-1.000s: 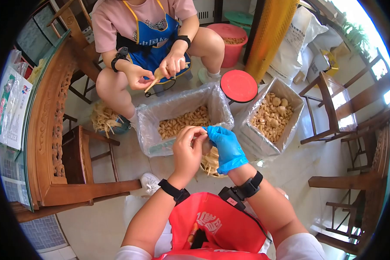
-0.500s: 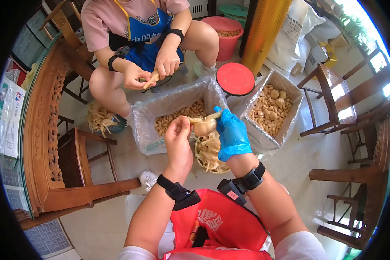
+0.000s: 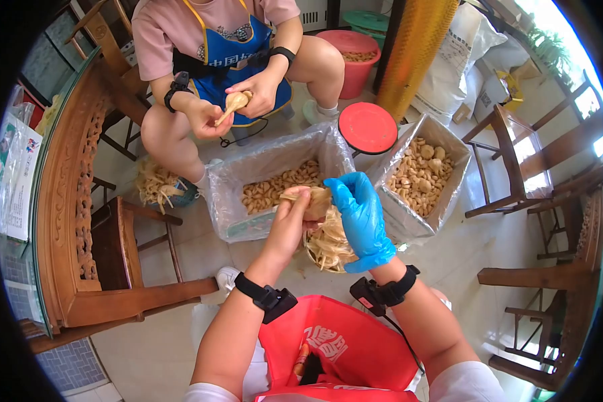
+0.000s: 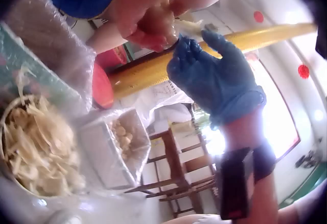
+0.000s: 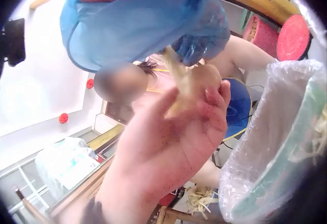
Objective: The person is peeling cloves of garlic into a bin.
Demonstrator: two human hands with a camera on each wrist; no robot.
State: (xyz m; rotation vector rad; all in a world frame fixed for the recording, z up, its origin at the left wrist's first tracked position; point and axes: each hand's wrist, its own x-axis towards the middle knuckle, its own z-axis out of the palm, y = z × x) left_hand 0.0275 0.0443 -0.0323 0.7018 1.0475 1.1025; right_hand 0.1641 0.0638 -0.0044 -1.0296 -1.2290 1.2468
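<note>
A pale garlic-like bulb [image 3: 316,203] with its stalk is held by my bare left hand [image 3: 291,224], fingers curled round it. My right hand [image 3: 360,214], in a blue glove, is at the bulb's right side, its fingers bent. In the left wrist view the gloved hand [image 4: 214,76] has thumb and fingers parted, fingertips close to the bulb [image 4: 161,25]. The right wrist view shows the stalk reaching the gloved fingers [image 5: 196,43], while the bare hand [image 5: 173,137] cups the bulb [image 5: 204,76]. Below the hands stands a basket of peelings [image 3: 329,242].
Beyond my hands are two plastic-lined boxes, left [image 3: 224,201] and right [image 3: 452,191], holding pale cloves and bulbs. A red round stool [image 3: 368,127] stands between them. Opposite, a seated person in a blue apron [image 3: 228,50] holds another bulb [image 3: 237,100]. Wooden chairs stand on both sides.
The bulb, stretched between both hands half a second ago, now sits in my left hand, with looser skin around it. The person opposite has raised and turned their bulb.
</note>
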